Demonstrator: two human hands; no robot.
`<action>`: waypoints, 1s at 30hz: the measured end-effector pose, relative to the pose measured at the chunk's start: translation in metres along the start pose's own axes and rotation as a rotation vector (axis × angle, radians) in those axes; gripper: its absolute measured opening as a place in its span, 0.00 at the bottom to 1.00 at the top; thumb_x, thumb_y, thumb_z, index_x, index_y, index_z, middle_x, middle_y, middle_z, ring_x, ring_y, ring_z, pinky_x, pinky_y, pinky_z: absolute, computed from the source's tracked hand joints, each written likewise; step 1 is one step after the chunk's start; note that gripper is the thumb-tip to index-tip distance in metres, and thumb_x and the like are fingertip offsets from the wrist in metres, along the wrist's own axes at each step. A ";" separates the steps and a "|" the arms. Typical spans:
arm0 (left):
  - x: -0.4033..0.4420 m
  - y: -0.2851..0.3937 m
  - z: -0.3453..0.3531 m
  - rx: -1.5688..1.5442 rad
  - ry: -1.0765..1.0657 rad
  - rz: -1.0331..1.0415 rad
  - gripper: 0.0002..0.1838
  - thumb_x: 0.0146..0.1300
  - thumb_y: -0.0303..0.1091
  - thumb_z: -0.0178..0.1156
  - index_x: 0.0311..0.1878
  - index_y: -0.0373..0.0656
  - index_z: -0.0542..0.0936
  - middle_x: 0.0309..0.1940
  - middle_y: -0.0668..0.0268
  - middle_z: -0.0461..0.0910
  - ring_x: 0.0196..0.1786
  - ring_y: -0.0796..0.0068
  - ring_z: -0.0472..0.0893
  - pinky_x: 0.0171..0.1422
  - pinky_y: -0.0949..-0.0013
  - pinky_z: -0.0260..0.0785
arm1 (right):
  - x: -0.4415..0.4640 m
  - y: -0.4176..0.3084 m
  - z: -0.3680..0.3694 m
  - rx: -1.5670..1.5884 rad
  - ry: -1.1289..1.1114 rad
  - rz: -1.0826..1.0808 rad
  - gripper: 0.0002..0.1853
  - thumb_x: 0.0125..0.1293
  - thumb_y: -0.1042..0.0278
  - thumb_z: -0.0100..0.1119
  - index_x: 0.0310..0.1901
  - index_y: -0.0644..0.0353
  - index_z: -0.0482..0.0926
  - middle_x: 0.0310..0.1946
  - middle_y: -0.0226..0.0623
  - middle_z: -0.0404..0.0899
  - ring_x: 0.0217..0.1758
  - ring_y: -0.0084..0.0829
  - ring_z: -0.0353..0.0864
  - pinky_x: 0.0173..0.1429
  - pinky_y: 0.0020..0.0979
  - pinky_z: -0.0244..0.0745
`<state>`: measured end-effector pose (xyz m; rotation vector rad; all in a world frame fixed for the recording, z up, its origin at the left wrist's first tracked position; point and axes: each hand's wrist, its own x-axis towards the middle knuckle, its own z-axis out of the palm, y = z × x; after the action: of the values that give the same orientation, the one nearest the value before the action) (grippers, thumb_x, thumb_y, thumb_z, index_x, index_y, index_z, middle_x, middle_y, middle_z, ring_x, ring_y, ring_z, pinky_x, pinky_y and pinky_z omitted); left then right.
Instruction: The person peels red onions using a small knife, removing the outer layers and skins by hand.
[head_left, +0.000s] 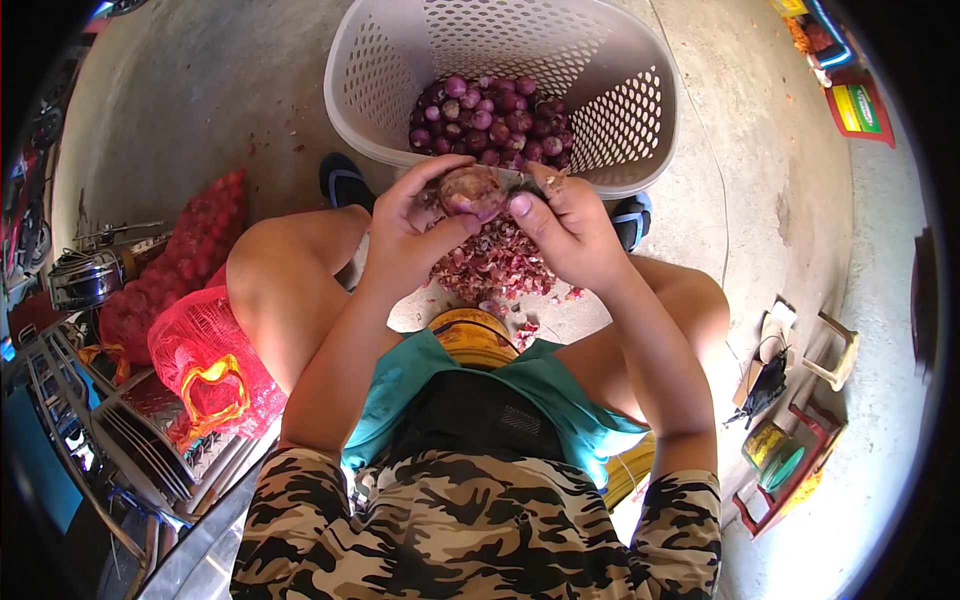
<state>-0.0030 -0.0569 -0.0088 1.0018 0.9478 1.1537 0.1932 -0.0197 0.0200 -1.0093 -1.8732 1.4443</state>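
Note:
My left hand (412, 222) is closed around a red onion (472, 192), whose dry skin looks brownish and loose in part. Close beside it, my right hand (570, 225) grips a small knife (522, 187) with a dark handle; the thumb presses along it and the blade points toward the onion. Most of the blade is hard to make out. Below both hands lies a heap of reddish onion peels (495, 262) on the floor. Just beyond them stands a pale perforated basket (350, 95), and many purple onions (490, 115) rest in its bottom.
Red mesh sacks of onions (205, 225) lean at the left, near a metal rack (135, 440). A yellow container (465, 335) sits between the legs. On the right are a small stool (832, 350) and a yellow-green tin (772, 455) by the wall.

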 end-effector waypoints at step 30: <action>0.001 -0.007 -0.005 -0.197 0.158 -0.207 0.19 0.66 0.31 0.57 0.59 0.43 0.68 0.50 0.65 0.75 0.48 0.74 0.78 0.42 0.72 0.72 | 0.007 0.015 0.011 -0.467 0.143 -0.026 0.16 0.65 0.67 0.52 0.47 0.64 0.59 0.19 0.52 0.73 0.24 0.54 0.76 0.26 0.50 0.68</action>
<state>-0.0051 -0.0558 -0.0173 0.6461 1.0160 1.1376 0.1838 -0.0173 0.0029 -1.2563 -2.1532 0.9048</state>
